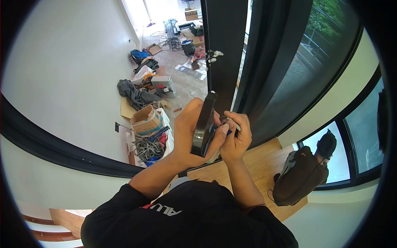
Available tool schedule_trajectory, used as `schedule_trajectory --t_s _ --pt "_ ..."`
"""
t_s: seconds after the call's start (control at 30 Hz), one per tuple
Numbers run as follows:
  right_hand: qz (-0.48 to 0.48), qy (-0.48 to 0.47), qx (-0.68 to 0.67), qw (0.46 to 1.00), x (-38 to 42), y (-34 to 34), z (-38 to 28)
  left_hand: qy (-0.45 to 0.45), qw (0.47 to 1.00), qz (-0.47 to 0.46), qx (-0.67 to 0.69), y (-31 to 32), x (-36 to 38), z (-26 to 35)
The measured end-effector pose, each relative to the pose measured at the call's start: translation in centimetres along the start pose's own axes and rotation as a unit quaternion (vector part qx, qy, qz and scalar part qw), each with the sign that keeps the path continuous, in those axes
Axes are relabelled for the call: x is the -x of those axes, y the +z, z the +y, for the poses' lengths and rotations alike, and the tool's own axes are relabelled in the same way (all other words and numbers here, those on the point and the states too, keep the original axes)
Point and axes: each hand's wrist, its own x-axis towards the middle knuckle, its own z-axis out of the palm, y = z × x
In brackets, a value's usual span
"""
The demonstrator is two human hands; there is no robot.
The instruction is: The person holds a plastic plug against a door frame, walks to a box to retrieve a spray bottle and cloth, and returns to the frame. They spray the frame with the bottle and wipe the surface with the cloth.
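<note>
In front of my chest, my left hand [185, 136] is wrapped around a long, glossy black rectangular unit [203, 126]. The unit stands on edge and tilts slightly, so its front is mostly turned from sight. Close against its right side, my right hand [237, 138] is closed, thumb and fingers pinched on something small. A bit of pale and dark blue material shows at those fingertips, too small to name. Just beyond both hands rises a dark door panel [225, 45], with white foam-like lumps [214, 56] on its edge.
Past the doorway, a carton [147, 120], a bin of coiled cables [149, 146], a metal case [163, 86] and bags [138, 55] line the left wall. Another person [302, 175] in dark clothes is at the right by the window. Dark frames flank me.
</note>
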Motion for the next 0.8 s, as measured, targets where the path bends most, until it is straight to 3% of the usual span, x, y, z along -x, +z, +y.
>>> schedule_trajectory --t_s 0.1,0.2,0.27,0.4,0.47,0.63,0.73,0.8 --pt "0.003 -0.003 0.028 1.0 -1.5 -0.1 -0.9 0.012 0.999 -0.024 0.037 -0.8 0.1 -1.3" --pt "0.084 0.012 -0.159 0.984 -3.0 2.3 -1.4 -0.028 0.996 -0.041 0.081 -3.3 3.2 -4.2" --pt "0.106 -0.019 -0.174 0.979 -7.1 2.4 -1.2 -0.08 0.993 -0.014 0.09 -2.0 3.7 -4.9" --pt "0.184 -0.172 -0.026 0.967 -10.4 6.0 -0.7 -0.102 0.994 -0.033 0.034 -4.3 7.0 -7.2" --pt "0.19 -0.184 0.001 0.964 -10.6 7.9 -0.6 -0.076 0.997 -0.024 0.013 -5.8 8.6 -9.5" --pt "0.242 -0.185 0.018 0.952 -11.9 9.6 0.3 -0.12 0.992 -0.015 -0.022 -9.7 7.8 -11.9" --pt "0.232 -0.24 0.085 0.939 -12.2 9.0 0.3 -0.128 0.992 0.022 -0.006 -10.2 8.4 -13.6" --pt "0.216 -0.238 0.089 0.943 -11.1 9.7 0.8 -0.113 0.993 -0.014 -0.04 -11.7 8.0 -15.0"
